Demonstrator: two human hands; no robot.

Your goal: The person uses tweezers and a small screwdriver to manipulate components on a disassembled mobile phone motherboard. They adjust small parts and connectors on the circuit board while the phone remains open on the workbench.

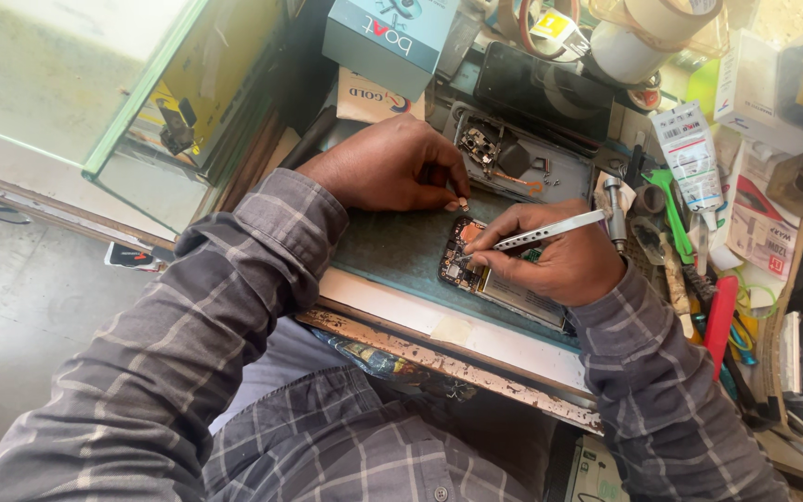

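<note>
Right hand (559, 265) grips metal tweezers (550, 230) over the opened phone (494, 279) mid-frame; left hand (388, 167) pinches a tiny part just beside it. Teal box (388, 37) sits top centre, and a white tube (691, 153) lies upper right on the counter (457, 344).

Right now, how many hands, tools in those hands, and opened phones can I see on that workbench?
Hands: 2, the left hand and the right hand
Metal tweezers, held in the right hand: 1
Opened phones: 2, the opened phone under the tweezers and the second opened phone behind it on the green mat
Total: 5
</note>
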